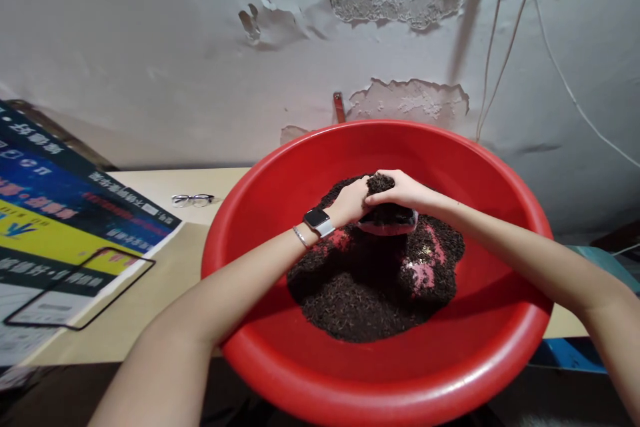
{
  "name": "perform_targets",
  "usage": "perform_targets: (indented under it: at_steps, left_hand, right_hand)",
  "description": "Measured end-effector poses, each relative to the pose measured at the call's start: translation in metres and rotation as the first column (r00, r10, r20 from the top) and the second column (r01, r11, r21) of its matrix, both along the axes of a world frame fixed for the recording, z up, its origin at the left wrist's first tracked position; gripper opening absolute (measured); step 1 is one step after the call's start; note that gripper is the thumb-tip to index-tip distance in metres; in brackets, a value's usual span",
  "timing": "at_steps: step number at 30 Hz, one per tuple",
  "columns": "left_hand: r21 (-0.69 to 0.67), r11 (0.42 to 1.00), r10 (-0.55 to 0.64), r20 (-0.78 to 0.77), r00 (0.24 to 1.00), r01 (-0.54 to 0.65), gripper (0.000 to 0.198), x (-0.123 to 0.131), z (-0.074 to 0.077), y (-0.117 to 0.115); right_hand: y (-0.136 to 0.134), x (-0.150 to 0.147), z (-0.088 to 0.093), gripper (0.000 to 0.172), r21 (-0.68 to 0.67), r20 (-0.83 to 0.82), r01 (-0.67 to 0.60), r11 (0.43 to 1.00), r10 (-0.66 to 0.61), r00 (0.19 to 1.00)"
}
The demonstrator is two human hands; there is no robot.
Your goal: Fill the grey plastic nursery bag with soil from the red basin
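Note:
A big red plastic basin [280,360] sits in front of me, holding a heap of dark brown loose tea leaves [360,293]. Over the heap, my left hand [350,201], with a smartwatch and a bracelet on the wrist, grips the edge of a small clear pouch [393,220] filled with leaves. My right hand [400,190] is closed round a clump of the dark leaves at the pouch's mouth. Both hands touch each other above the pile.
The basin rests on a beige table [150,307]. A pair of glasses [193,199] lies on it to the left, beside a blue and yellow printed poster [55,213]. A peeling wall [200,47] with hanging cables [505,47] stands behind.

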State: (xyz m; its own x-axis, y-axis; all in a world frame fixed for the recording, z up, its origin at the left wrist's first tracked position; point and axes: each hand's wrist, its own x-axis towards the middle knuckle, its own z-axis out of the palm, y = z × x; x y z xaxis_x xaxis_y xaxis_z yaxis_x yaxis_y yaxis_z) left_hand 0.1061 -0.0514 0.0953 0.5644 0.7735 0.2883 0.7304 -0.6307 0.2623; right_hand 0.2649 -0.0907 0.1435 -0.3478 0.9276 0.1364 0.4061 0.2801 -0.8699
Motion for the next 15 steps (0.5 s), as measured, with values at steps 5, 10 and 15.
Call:
perform_targets:
  at_steps: [5,10,15]
  left_hand:
    - [0.021,1.0,0.024,-0.089,0.996,-0.022,0.035,0.005,0.003,-0.002]
    - [0.065,0.998,0.001,-0.178,0.984,0.011,0.035,0.004,0.002,0.0]
    - [0.022,0.999,-0.039,-0.1,0.994,0.042,0.023,0.0,-0.002,-0.001]
  right_hand:
    - [0.007,0.005,-0.003,0.025,0.139,0.166,0.119,0.983,-0.141,0.976]
    - [-0.003,0.004,0.0,0.023,0.397,0.35,-0.006,0.918,-0.146,0.925]
    - [-0.011,-0.005,-0.009,0.018,0.597,0.643,-0.399,0.696,-0.117,0.757]
